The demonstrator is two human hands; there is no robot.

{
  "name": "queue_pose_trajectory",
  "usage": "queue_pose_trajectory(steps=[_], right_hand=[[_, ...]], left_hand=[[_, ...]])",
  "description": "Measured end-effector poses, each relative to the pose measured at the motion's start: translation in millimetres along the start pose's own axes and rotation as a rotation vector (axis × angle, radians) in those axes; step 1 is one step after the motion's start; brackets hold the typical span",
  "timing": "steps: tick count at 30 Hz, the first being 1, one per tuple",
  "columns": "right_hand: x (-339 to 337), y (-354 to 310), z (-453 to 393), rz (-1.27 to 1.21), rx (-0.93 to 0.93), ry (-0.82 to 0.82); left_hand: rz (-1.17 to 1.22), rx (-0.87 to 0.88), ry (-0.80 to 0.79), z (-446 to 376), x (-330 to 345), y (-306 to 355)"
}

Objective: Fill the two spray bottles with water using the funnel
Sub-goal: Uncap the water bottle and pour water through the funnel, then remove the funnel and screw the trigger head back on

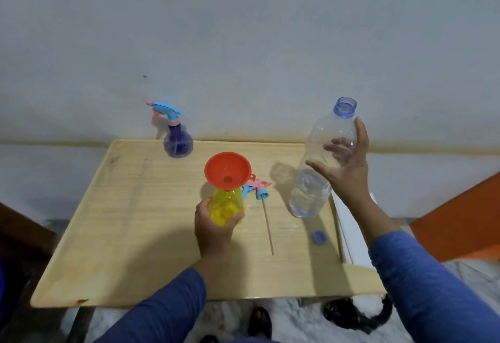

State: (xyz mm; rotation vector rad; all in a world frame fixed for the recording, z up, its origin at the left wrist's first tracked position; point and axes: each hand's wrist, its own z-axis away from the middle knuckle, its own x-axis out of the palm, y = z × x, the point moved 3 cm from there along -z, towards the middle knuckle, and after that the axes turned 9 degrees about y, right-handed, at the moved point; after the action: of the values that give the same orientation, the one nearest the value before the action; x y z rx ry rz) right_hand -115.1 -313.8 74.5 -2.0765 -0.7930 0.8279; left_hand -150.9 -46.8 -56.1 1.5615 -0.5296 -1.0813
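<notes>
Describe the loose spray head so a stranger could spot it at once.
Start at the wooden table and find the yellow bottle with the orange funnel on top. Just right of it lies the spray head, flat on the table, its long thin tube pointing toward the person. The other spray head sits on the purple bottle.

Seen from a single head-worn wide-angle camera, looking forward and down across a wooden bench (151, 234) toward a pale wall (243, 31). Close enough for both blue sleeves to enter from the bottom edge, left hand (213, 230) near frame centre, right hand (345, 165) raised at right. Bench filling the lower middle, its far edge against the wall, floor visible beneath the near edge. Straight lines bowed toward the borders by the lens. No second view to compare.
</notes>
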Motion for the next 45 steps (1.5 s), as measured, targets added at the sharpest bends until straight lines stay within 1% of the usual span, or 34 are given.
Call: queue_pose_trajectory(steps=[3, 6, 12, 14, 17, 18, 19, 20, 23, 25, 27, 31, 37, 45], right_hand=[[-6.7, -1.1, 6.2, 0.006, 0.056, 0.040], [-15.6, -4.7, 14.0, 0.067, 0.095, 0.050], [-35.0, -10.8, 29.1, 0.175, 0.130, 0.017], [-37.8, -19.1, 36.9, 0.249, 0.069, 0.110], [-33.7, -42.8, 56.4, 0.355, -0.167, 0.350], [-26.8, -51.7, 63.8, 0.339, -0.223, 0.366], [-17.3, -59.2, 70.3, 0.298, -0.249, 0.331], [-5.3, -64.7, 75.7, 0.249, -0.250, 0.256], [34.1, -75.9, 87.0, 0.151, -0.145, -0.051], [57.3, -80.0, 91.8, 0.119, -0.068, -0.223], [72.0, -81.3, 93.7, 0.116, -0.015, -0.293], [87.5, -77.5, 94.1, 0.111, 0.043, -0.285], [91.5, -73.6, 89.7, 0.148, -0.046, -0.207], [91.3, -84.8, 82.4, 0.124, -0.065, -0.197]], left_hand=[[-0.018, 0.040, -0.037, -3.0, -2.9, -1.6], [-0.033, 0.079, -0.067, -4.9, -4.0, -1.5], [-0.077, 0.099, -0.119, -9.2, -5.6, -3.0], [-0.083, 0.102, -0.133, -10.5, -6.9, -3.1], [-0.078, 0.095, -0.155, -12.0, -7.5, -4.5], [-0.075, 0.093, -0.157, -12.4, -7.5, -5.3], [-0.074, 0.092, -0.157, -12.8, -7.2, -6.0], [-0.076, 0.089, -0.157, -13.0, -6.8, -6.6], [-0.072, 0.087, -0.152, -13.7, -5.0, -8.9], [-0.057, 0.080, -0.145, -14.3, -4.4, -10.6], [-0.048, 0.081, -0.140, -13.0, -3.9, -10.5], [-0.028, 0.085, -0.133, -12.5, -4.8, -9.3], [-0.029, 0.087, -0.135, -11.9, -7.1, -7.2], [-0.013, 0.081, -0.145, -11.1, -9.4, -2.7]])
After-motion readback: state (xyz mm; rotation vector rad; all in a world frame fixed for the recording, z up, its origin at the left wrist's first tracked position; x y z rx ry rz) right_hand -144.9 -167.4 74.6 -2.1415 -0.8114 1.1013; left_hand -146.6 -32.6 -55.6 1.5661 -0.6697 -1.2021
